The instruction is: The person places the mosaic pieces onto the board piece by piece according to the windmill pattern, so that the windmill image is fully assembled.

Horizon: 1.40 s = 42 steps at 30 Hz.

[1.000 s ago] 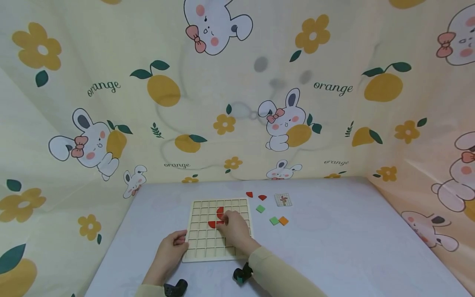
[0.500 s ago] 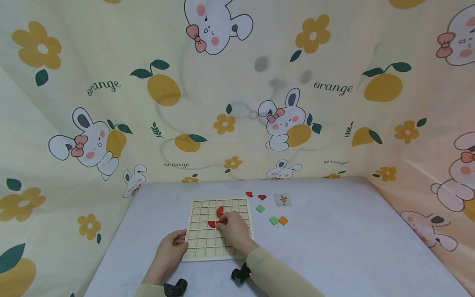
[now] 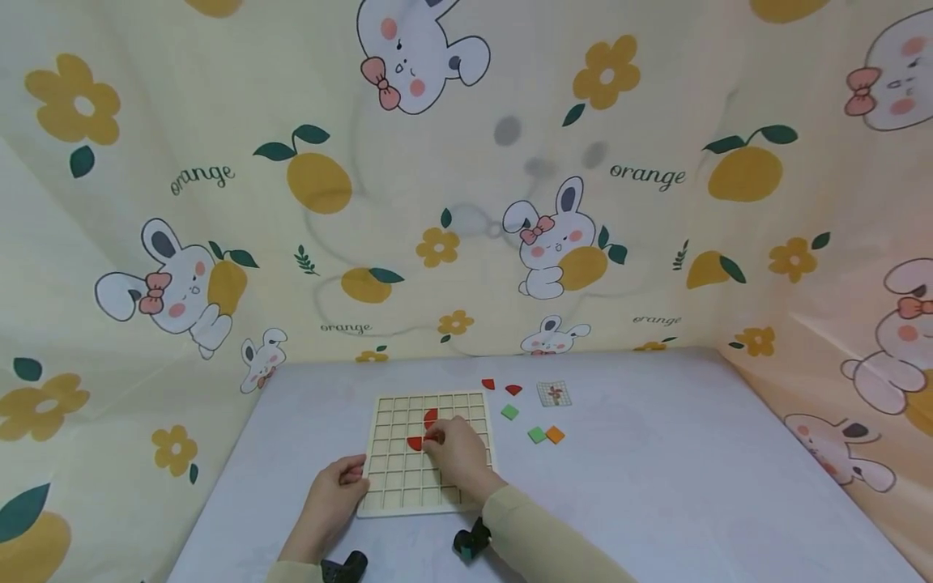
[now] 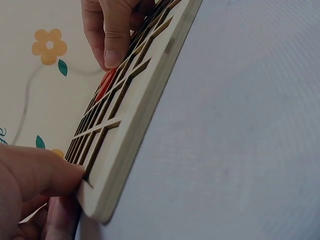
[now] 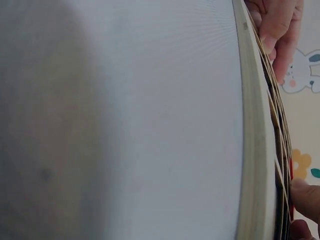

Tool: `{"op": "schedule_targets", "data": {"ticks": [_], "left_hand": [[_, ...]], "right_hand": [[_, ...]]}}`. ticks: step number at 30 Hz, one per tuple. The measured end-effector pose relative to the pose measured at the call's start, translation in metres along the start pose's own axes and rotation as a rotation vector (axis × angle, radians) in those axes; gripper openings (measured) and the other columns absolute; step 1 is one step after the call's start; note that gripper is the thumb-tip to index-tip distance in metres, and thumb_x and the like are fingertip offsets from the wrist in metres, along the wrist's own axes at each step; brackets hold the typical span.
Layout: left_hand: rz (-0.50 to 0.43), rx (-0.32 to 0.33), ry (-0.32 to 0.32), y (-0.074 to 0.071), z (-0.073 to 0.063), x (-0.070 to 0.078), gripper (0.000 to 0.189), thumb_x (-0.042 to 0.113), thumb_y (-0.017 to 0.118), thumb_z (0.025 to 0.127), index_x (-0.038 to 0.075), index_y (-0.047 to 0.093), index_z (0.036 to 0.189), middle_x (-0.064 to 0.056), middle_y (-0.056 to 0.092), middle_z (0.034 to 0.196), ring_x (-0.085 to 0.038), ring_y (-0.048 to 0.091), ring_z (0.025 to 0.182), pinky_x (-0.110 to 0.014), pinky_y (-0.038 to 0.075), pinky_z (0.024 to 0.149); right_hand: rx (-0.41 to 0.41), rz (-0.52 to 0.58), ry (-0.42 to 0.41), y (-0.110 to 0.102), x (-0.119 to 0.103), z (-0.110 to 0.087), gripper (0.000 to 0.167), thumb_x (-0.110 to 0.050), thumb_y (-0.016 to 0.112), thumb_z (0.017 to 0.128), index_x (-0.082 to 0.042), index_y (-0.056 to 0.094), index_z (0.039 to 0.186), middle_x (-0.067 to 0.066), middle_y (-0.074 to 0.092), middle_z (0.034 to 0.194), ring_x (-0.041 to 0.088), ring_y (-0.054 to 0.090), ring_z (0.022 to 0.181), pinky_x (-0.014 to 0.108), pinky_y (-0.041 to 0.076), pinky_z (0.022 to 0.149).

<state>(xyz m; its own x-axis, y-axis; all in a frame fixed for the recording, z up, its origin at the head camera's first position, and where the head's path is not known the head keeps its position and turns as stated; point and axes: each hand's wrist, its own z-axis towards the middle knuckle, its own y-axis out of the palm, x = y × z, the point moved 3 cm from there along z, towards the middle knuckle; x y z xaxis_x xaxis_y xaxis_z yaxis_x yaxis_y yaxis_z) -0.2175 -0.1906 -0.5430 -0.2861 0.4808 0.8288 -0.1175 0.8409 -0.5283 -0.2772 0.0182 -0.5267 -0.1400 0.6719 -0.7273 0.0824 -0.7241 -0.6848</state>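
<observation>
Little moved; red piece [image 4: 104, 88] under right hand [image 3: 461, 455], touching, on board [image 3: 394, 481].

Beige sleeves [image 3: 550, 538], black wrist cameras [image 3: 472, 541]

Pale grid board [image 3: 389, 479], square cells, raised ridges, lying flat; left rim gripped by left hand [image 3: 334, 494], middle partly covered by right hand [image 3: 461, 455]. 1 red quarter-round piece [image 3: 431, 415] in a cell just beyond right fingertips. 1 red wedge [image 3: 414, 444] just left of them. 1 more red piece pinched at right fingertips, mostly hidden, outline unclear.
</observation>
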Motion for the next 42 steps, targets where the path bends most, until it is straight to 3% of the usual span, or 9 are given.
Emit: {"op": "schedule_targets", "data": {"ticks": [7,16,25,33,37,42], "left_hand": [[-0.001,0.004,0.001,-0.001,0.003,-0.008,0.047,0.003,0.066,0.082,-0.001,0.057,0.128,-0.009,0.057,0.102,-0.022,0.052,0.093,-0.034,0.048,0.078],[0.022,0.017,-0.011,-0.001,0.007,-0.013,0.046,0.004,0.064,0.084,0.000,0.057,0.129,-0.010,0.056,0.106,-0.022,0.052,0.095,-0.035,0.047,0.079],[0.013,-0.002,-0.009,0.000,0.007,-0.015,0.048,0.004,0.065,0.082,0.000,0.057,0.129,-0.009,0.056,0.105,-0.021,0.052,0.095,-0.034,0.047,0.079],[0.000,0.008,0.005,0.001,0.006,-0.010,0.048,0.004,0.065,0.082,0.001,0.057,0.129,-0.008,0.056,0.105,-0.020,0.052,0.095,-0.033,0.047,0.080],[-0.009,0.015,0.010,0.001,0.004,-0.007,0.048,0.004,0.065,0.082,0.000,0.057,0.129,-0.009,0.056,0.106,-0.021,0.052,0.095,-0.034,0.047,0.080],[-0.014,0.012,0.014,0.001,0.003,-0.004,0.048,0.003,0.065,0.082,0.000,0.057,0.129,-0.009,0.056,0.106,-0.021,0.052,0.095,-0.035,0.047,0.081]], "right_hand": [[-0.034,0.036,-0.009,0.001,0.004,0.001,0.031,-0.030,0.076,0.083,-0.015,0.069,0.110,-0.005,0.053,0.089,0.014,0.049,0.077,0.029,0.045,0.065],[-0.039,0.052,-0.047,-0.031,0.012,0.010,0.047,-0.036,0.072,0.086,-0.008,0.061,0.122,0.005,0.059,0.104,0.017,0.053,0.085,0.034,0.048,0.070],[0.002,0.071,0.043,-0.066,0.045,0.026,0.050,-0.035,0.072,0.086,-0.008,0.059,0.126,0.009,0.059,0.110,0.021,0.056,0.090,0.037,0.050,0.073],[0.087,0.070,0.162,-0.095,0.084,0.049,0.055,-0.036,0.072,0.086,-0.007,0.056,0.129,0.013,0.055,0.121,0.028,0.055,0.106,0.044,0.047,0.089],[0.090,0.042,0.229,-0.102,0.096,0.058,0.060,-0.039,0.073,0.084,-0.007,0.055,0.132,0.016,0.051,0.125,0.030,0.052,0.107,0.046,0.046,0.090],[0.084,0.007,0.239,-0.105,0.098,0.062,0.063,-0.038,0.073,0.085,-0.005,0.053,0.135,0.021,0.045,0.130,0.032,0.051,0.105,0.046,0.046,0.089]]}}
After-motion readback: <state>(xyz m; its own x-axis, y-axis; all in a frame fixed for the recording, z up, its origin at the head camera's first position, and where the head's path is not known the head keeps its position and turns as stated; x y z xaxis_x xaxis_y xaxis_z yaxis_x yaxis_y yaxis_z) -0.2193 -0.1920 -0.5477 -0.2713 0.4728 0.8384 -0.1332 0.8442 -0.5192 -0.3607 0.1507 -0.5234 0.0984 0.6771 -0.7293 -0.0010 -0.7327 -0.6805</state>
